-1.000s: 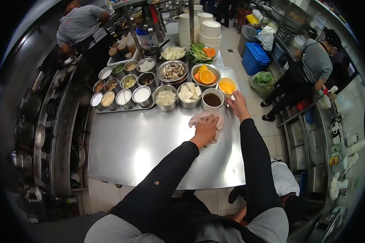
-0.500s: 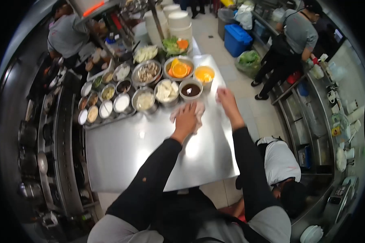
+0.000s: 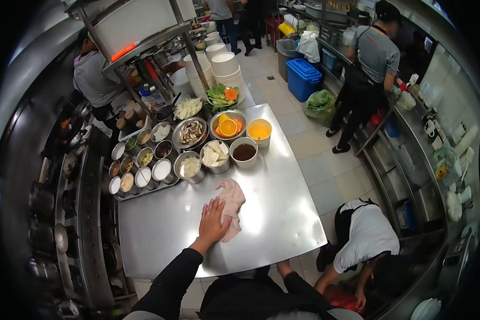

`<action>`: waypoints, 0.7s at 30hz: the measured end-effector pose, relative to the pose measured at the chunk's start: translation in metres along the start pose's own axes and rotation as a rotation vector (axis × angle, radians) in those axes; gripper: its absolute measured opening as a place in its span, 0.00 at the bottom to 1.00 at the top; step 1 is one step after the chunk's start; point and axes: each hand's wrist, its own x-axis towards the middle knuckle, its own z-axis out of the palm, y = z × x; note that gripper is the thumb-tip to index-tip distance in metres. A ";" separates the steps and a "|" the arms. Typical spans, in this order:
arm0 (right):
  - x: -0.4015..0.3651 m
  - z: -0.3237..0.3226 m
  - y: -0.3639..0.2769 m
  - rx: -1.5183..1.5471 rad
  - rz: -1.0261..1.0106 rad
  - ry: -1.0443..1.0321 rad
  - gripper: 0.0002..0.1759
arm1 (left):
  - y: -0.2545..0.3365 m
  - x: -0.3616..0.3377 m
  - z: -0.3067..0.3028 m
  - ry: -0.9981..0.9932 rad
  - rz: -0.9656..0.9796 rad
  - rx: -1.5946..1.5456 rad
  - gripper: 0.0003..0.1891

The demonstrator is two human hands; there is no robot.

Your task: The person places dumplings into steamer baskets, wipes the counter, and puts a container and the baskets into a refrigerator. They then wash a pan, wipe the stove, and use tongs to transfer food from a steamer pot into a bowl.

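Note:
My left hand [image 3: 213, 220] lies flat with its fingers stretched out, pressing the left side of a crumpled pale pink cloth [image 3: 232, 205] against the steel table [image 3: 165, 229]. Down by the table's front edge, only a bit of my right hand [image 3: 284, 266] shows; its fingers are hidden. Beyond the cloth stand a white tub of dark brown liquid [image 3: 245, 153], a tub of yellow liquid [image 3: 260, 131] and a metal container of white chunks [image 3: 215, 155].
More containers of ingredients, including sliced mushrooms [image 3: 191, 132], crowd the table's far left. Stacked white bowls [image 3: 226, 69] stand behind. A person [image 3: 365, 232] bends down at the right front; another person [image 3: 376, 53] stands at the right counter. A blue bin [image 3: 304, 79] sits on the floor.
My left hand and the cloth have moved toward me and slightly left, away from the containers. My right hand has dropped from above the table's right side to its front edge.

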 end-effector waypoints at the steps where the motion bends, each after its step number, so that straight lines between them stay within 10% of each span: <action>1: 0.016 0.017 0.004 -0.185 -0.132 0.056 0.10 | 0.000 0.000 -0.001 0.002 0.003 0.003 0.35; 21: 0.039 0.000 0.028 -0.684 -0.520 -0.003 0.12 | -0.019 -0.005 0.015 0.147 -0.005 -0.030 0.31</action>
